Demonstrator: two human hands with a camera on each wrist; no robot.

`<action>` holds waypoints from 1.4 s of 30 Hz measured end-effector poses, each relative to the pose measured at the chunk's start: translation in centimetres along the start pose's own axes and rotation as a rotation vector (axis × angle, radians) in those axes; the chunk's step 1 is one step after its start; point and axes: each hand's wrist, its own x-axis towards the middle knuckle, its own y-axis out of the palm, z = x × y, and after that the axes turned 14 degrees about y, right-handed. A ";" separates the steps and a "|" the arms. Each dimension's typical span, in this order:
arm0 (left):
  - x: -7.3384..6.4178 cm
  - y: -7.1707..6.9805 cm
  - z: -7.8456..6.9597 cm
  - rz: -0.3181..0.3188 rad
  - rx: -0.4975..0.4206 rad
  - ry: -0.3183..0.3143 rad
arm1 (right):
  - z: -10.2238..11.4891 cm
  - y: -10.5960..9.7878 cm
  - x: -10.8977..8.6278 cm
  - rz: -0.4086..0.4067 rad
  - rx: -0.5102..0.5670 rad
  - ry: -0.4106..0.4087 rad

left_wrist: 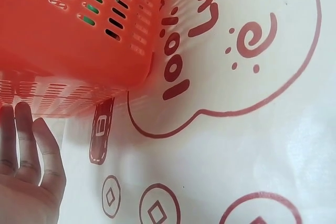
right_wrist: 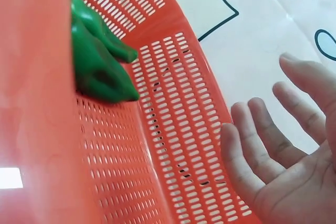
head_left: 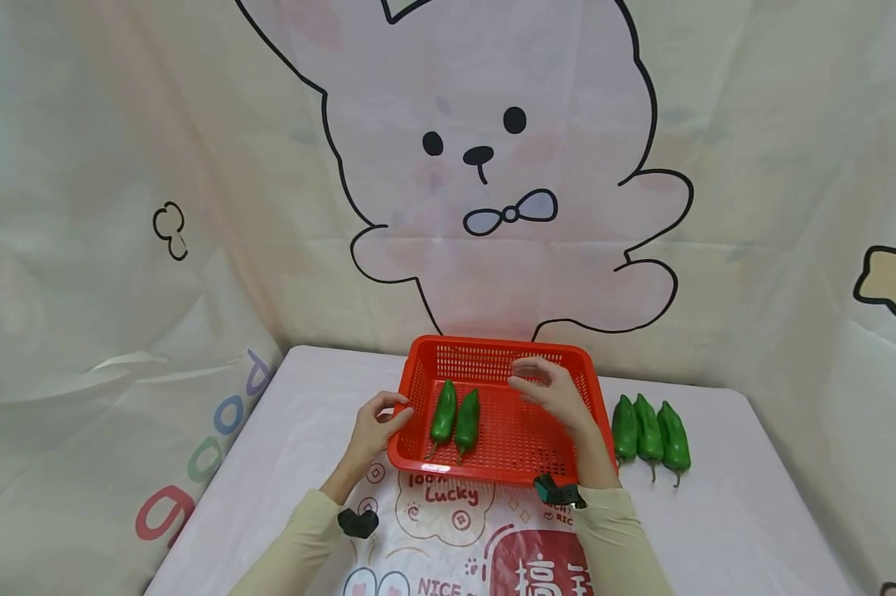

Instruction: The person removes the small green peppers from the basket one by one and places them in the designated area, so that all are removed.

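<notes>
A red plastic basket (head_left: 522,414) with slotted walls sits on the table. Two green peppers (head_left: 444,414) lie side by side in its left half; in the right wrist view the peppers (right_wrist: 97,51) are partly hidden by the near wall. My left hand (head_left: 379,424) holds the basket's left rim, thumb on top; in the left wrist view the fingers of the left hand (left_wrist: 31,166) reach up along the outer wall. Over the right half of the basket hovers my right hand (head_left: 556,396), fingers spread apart and nothing in them.
Three more green peppers (head_left: 649,430) lie in a row on the white table to the right of the basket. A printed sheet (head_left: 448,530) with red lettering lies in front. Behind stands a curtain (head_left: 485,273) with a cartoon bear.
</notes>
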 end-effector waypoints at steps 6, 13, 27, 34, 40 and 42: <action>-0.3 0.3 -2.7 0.031 -0.030 -0.011 | 0.2 1.1 0.6 0.050 -0.018 0.047; -0.6 0.3 -3.4 0.041 0.000 -0.010 | 0.5 1.8 1.6 0.081 -0.040 0.068; -0.4 0.0 -2.9 0.043 -0.019 -0.073 | -0.4 1.6 3.8 0.176 -0.125 0.135; -0.3 -0.1 -1.9 0.039 -0.009 -0.061 | -2.3 1.9 5.4 0.230 -0.056 0.188; -0.4 -0.1 -2.6 0.058 -0.004 -0.062 | -3.5 1.8 6.2 0.248 -0.054 0.240; -0.4 -0.1 -2.6 0.058 -0.007 -0.063 | -4.0 1.8 6.5 0.260 -0.040 0.255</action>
